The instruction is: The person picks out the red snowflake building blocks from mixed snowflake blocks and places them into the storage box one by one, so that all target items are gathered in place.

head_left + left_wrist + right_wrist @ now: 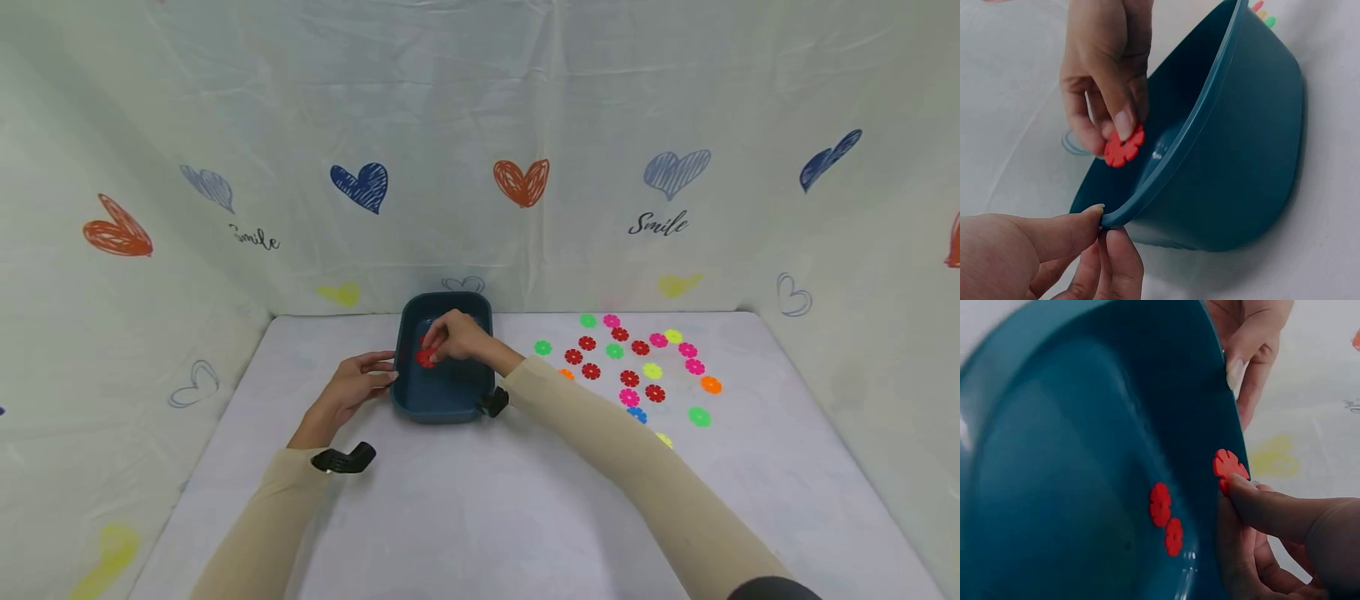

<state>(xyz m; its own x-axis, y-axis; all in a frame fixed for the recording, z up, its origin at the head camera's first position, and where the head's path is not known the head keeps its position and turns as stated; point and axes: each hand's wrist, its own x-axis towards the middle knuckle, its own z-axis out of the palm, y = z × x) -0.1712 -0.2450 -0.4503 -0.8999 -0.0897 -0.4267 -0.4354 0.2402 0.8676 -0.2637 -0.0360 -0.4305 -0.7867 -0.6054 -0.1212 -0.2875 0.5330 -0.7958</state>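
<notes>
On the left, a beige sleeve (251, 521) leads to the left hand (354, 387), which is clamped on the rim of a tub: the left wrist view shows the thumb on top of the edge and the fingers curled beneath it. The tub (442, 402) is deep blue-green, smooth and slightly shiny, with rounded corners and a rolled lip; it stands upright on the white table (450, 508), near the wall sheet printed with hearts.

Inside the tub, two red discs (1160, 505) lie flat on the floor, just beside each other. Each is round with a notched edge, so it looks like a small flower with blunt petals. To the right of the tub's left side, within its outline in the head view, is the held disc (1124, 149), bright plain red, flat and thin, with narrow slots cut in from the edge. It is tilted. The right hand (459, 335) has thumb and fingers together on it, pinching it by one side.

Farther right, past the tub, loose discs (655, 393) of the same flower shape are scattered flat on the table in red, pink, green, yellow, orange and blue. The right sleeve (600, 450) partly covers a few of them.
</notes>
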